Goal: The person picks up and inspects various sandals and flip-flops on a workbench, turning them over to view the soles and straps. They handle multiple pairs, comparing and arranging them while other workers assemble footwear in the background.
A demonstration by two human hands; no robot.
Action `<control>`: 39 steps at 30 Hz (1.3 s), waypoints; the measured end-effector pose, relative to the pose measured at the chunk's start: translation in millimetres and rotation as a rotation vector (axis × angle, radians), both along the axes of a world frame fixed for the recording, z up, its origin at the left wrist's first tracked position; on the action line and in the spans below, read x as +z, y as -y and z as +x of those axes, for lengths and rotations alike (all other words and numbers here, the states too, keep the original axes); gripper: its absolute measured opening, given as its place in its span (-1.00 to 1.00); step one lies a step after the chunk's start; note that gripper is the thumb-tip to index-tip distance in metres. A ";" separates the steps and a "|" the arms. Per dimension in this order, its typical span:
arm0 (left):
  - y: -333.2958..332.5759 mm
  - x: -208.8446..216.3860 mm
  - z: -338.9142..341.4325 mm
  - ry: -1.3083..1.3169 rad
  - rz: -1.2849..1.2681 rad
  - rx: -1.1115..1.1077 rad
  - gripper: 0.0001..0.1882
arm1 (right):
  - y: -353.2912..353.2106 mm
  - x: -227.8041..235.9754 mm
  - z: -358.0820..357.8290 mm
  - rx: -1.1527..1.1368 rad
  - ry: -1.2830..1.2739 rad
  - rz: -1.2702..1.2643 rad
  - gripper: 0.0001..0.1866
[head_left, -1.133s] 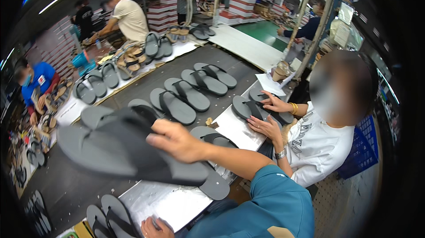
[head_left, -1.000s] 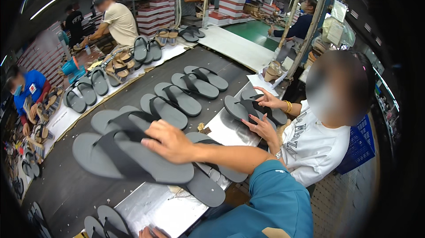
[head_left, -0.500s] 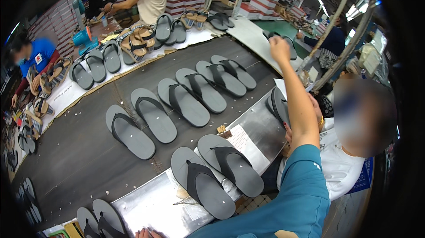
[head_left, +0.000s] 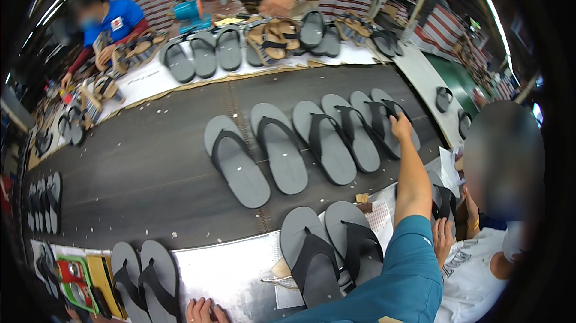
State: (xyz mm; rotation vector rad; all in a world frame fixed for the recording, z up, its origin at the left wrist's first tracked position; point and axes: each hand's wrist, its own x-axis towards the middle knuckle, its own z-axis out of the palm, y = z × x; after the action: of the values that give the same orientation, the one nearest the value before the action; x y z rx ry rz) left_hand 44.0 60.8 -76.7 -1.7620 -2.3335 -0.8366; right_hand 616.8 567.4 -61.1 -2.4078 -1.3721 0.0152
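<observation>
head view: a gray, black-strapped flip-flop [head_left: 382, 96] lies under the right hand [head_left: 403, 126], whose grip i cannot tell.

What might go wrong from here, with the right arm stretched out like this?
1. The right hand is at the end sandal, close beside the next sandal, so it might knock that one askew.
2. The sleeve crosses in front of the pair on the ledge; it could brush them out of place.
3. A co-worker's hand is close to that arm, so the two may bump.
</observation>
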 end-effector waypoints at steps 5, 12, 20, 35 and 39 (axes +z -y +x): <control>6.5 -5.1 -4.4 0.023 -0.071 0.000 -0.69 | 23.3 -9.1 -15.4 0.230 0.052 0.191 -0.62; 2.5 -1.1 -4.5 0.041 -0.024 0.027 -0.72 | 53.1 -1.3 -102.4 0.505 -0.207 0.222 -0.62; 1.3 1.3 -5.4 0.053 0.077 0.055 -0.72 | 52.8 9.9 -232.5 0.809 -0.306 0.179 -0.67; 10.5 -6.1 -8.9 0.108 0.155 0.053 -0.72 | 79.2 -3.9 -460.0 0.958 -0.255 0.147 -0.64; 14.2 -8.0 -11.8 0.138 0.203 0.048 -0.72 | 112.9 53.3 -431.5 0.835 -0.385 0.106 -0.61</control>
State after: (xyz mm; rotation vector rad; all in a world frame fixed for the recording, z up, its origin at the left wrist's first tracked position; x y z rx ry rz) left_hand 32.2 46.6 -84.7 -1.6073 -2.2676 -1.1752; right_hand 185.3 454.5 -7.7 -1.4837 -1.9822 0.5653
